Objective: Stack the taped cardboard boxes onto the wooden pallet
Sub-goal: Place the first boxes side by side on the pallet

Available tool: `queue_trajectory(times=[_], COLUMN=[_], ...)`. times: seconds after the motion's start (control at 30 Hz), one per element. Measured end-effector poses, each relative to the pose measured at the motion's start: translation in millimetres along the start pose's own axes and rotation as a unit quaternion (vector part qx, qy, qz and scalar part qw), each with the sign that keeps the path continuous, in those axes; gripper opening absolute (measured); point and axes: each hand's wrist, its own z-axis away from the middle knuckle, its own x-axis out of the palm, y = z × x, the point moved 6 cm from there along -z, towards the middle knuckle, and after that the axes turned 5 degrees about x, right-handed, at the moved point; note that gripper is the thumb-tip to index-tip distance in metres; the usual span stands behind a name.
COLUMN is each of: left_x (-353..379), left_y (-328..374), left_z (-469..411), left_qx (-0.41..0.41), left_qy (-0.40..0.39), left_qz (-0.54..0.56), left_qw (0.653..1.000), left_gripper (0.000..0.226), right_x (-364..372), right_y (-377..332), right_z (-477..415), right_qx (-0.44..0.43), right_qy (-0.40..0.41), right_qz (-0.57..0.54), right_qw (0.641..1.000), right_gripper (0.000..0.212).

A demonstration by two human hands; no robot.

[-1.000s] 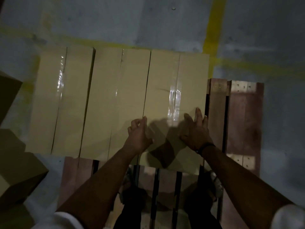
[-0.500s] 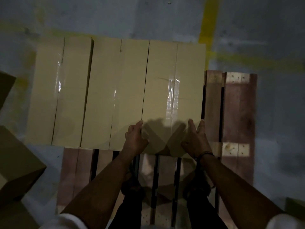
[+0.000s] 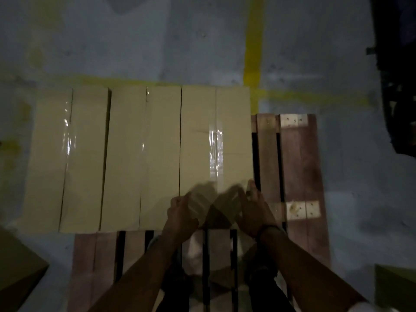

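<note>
Taped cardboard boxes sat three abreast on wooden pallet, mid-frame. Both hands were at rightmost box, near edge. Right hand lay flat, fingers straight against its corner. Left hand was blurred, so cannot tell its hold. Likely squaring-up step. Next move called for fetching another, maybe loose box at lower left.
</note>
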Motion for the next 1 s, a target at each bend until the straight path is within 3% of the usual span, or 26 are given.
queue_trajectory(times=[0.13, 0.27, 0.43, 0.6, 0.83, 0.93, 1.0], left_x=[-37, -87, -126, -126, -117, -123, -126], left_y=[44, 82, 135, 175, 221, 216, 214], left_z=[11, 1, -59, -136, -220, -246, -259], left_qx=[0.032, 0.038, 0.054, 0.014, -0.087, -0.138, -0.162], left_qy=[0.038, 0.063, 0.101, 0.135, 0.154, 0.171, 0.171], left_qz=[0.042, 0.011, -0.01, -0.022, -0.033, -0.064, -0.054], left_qw=[0.998, 0.997, 0.993, 0.991, 0.984, 0.973, 0.97], left_gripper=[0.083, 0.08, 0.074, 0.071, 0.081, 0.101, 0.109], right_x=[-40, -107, -174, -207, -224, -214, -221], right_y=[-11, -31, -59, -49, 12, 28, 35], right_z=[13, -2, -68, -144, -229, -259, -273], right_qx=[-0.003, 0.005, -0.013, -0.066, -0.064, -0.086, -0.086], right_qy=[-0.018, 0.009, 0.05, 0.073, -0.019, -0.086, -0.127], right_qz=[0.005, -0.013, -0.037, -0.072, -0.06, -0.054, -0.08], right_qw=[1.0, 1.0, 0.998, 0.993, 0.996, 0.991, 0.985], right_gripper=[0.083, 0.082, 0.077, 0.073, 0.086, 0.105, 0.1])
